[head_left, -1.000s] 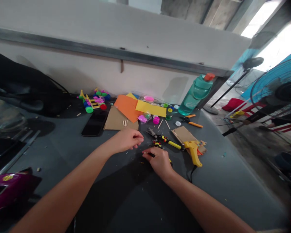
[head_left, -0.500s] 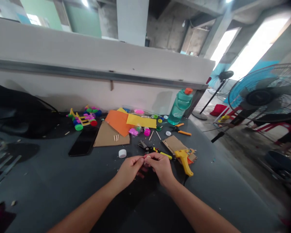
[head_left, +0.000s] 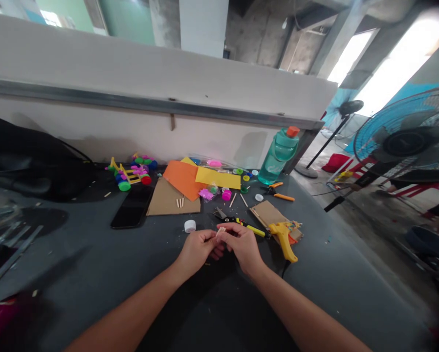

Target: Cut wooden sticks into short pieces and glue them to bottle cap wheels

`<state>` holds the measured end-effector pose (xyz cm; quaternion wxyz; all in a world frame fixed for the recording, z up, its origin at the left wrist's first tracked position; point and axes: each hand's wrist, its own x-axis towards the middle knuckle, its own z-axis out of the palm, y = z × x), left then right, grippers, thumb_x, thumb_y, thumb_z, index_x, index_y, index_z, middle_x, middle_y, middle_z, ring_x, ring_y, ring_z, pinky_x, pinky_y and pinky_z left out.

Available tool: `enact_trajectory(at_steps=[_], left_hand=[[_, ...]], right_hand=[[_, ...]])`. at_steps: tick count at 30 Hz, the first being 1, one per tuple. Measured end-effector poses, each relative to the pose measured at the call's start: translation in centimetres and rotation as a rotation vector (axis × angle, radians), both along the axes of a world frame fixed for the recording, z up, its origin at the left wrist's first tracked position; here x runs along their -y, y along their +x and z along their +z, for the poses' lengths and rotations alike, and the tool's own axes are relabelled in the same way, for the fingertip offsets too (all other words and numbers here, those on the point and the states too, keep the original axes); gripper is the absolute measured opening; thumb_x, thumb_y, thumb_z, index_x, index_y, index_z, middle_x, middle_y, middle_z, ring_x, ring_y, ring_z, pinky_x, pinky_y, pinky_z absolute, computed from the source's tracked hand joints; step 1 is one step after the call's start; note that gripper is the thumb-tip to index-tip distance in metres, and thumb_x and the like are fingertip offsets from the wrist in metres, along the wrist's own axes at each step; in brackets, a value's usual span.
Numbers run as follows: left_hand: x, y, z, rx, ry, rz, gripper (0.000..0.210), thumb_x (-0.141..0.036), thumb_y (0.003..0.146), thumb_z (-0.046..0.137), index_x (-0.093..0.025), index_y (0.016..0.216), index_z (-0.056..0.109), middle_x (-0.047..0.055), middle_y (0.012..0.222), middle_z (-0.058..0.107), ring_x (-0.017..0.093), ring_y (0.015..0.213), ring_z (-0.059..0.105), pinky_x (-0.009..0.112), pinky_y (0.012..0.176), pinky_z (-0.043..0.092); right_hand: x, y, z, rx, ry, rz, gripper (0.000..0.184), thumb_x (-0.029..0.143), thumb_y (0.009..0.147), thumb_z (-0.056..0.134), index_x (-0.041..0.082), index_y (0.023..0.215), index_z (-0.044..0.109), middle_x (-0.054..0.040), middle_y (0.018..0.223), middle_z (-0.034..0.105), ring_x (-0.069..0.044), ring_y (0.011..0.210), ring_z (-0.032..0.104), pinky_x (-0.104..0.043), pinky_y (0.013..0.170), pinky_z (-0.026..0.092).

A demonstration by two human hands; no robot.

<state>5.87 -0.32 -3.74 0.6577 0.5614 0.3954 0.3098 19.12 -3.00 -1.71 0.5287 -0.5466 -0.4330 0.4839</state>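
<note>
My left hand [head_left: 196, 250] and my right hand [head_left: 243, 246] meet above the dark table, fingertips pinched together. Between them shows a small pale wooden piece [head_left: 221, 230], mostly covered by the fingers; it looks like a short bit of stick. My right thumb and forefinger close on it, while the left fingertips press against its near side. A white bottle cap [head_left: 190, 226] stands just beyond my left hand. Behind my right hand lie cutting pliers [head_left: 254, 230] with yellow-and-black handles. Short wooden sticks [head_left: 180, 202] rest on a cardboard sheet [head_left: 161, 205].
A yellow glue gun [head_left: 285, 242] lies on cardboard at the right, near orange-handled pliers [head_left: 282, 196]. A green bottle [head_left: 276, 159] stands by the partition. Farther left are a black phone [head_left: 129, 209], colourful toy vehicles [head_left: 131, 176] and orange paper [head_left: 183, 178]. A fan [head_left: 403, 142] stands beyond the table.
The view has shifted slightly, so the table things sit a little more to the right and higher. My hands stay together, and the pale piece shows more between the fingertips.
</note>
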Motion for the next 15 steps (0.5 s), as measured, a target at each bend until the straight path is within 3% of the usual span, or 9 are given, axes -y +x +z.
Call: enact_trajectory(at_steps=[10,15], left_hand=[[0.09,-0.20,0.42,0.009,-0.091,-0.024,0.042,-0.054,0.066,0.063,-0.012,0.068,0.059,0.003,0.061,0.063,0.013,0.050,0.061,0.025,0.050,0.051],[0.30,-0.29,0.72,0.020,-0.111,-0.029,0.040,-0.051,0.067,0.064,-0.012,0.068,0.060,0.003,0.059,0.062,0.013,0.048,0.060,0.025,0.049,0.050]], right_hand=[[0.09,0.32,-0.18,0.065,0.016,-0.020,0.014,0.029,0.063,0.068,0.018,0.070,0.070,-0.0004,0.059,0.064,-0.010,0.046,0.047,-0.021,0.041,0.033],[0.09,0.39,-0.31,0.041,0.017,0.013,0.016,0.031,0.064,0.067,0.018,0.074,0.070,-0.0002,0.061,0.064,-0.009,0.045,0.045,-0.021,0.041,0.033]])
